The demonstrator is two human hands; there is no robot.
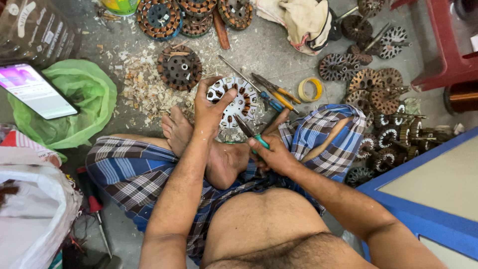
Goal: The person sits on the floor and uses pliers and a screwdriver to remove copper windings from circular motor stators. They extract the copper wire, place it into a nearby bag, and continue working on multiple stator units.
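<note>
Your left hand grips the motor stator; your right hand, at 4 o'clock, clenches green-handled pliers.

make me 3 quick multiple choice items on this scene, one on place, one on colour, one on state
1. Where does the phone lie?
A on a green bag
B on the red stool
C on a knee

2. What colour is the handle of the tool in the right hand?
A red
B yellow
C green

3. What is the left hand doing?
A resting on a thigh
B gripping the round slotted core
C holding the tape roll

Answers: A, the phone rests on green plastic; C, a green grip shows above the fist; B, the fingers clasp the core's rim.
</note>
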